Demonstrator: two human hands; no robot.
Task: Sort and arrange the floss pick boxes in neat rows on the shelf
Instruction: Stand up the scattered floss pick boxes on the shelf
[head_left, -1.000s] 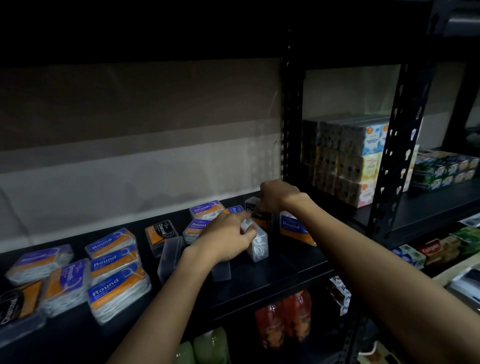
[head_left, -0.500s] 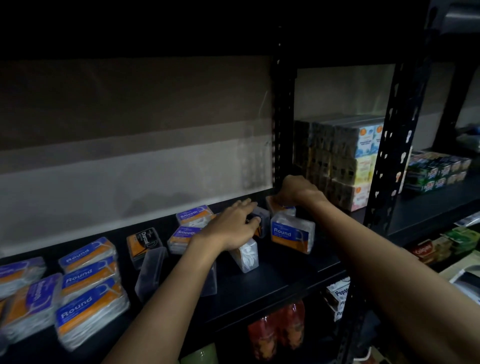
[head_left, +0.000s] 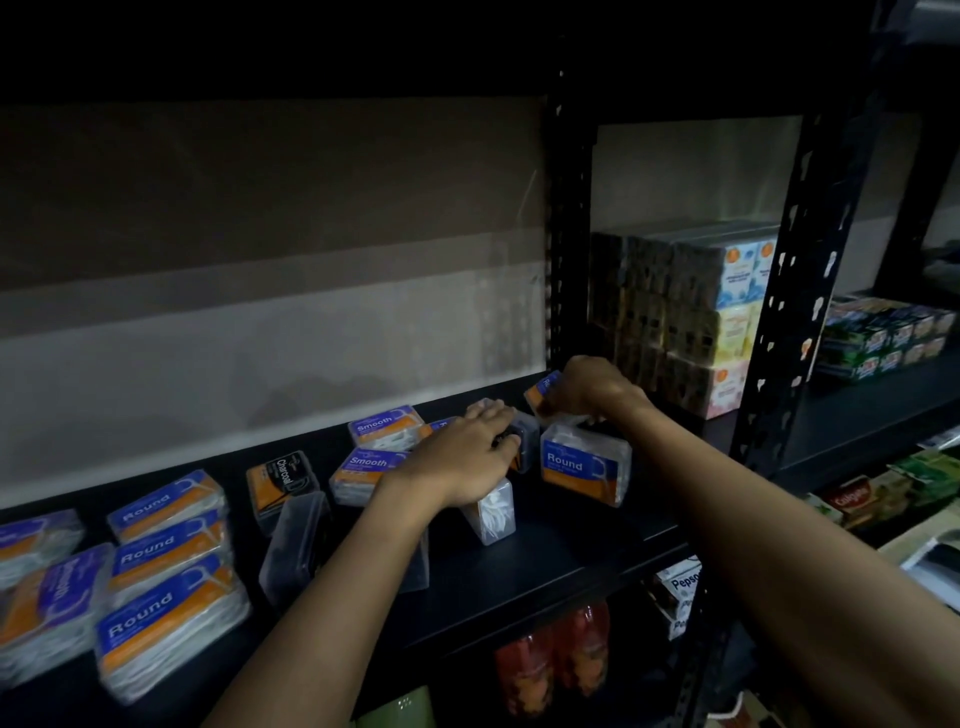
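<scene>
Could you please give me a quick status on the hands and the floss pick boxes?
Left hand gripping a dark box. Right hand holding a tilted Round box near the back. Upright Round box below it. Boxes on the shelf unsorted.

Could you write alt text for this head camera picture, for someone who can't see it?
Two bare hands reach among floss pick boxes scattered on a dark shelf: the right hand grips a blue and orange box at the back, and the left hand rests on a dark box. A Round box stands upright nearby, and more boxes lie flat at left.
</scene>
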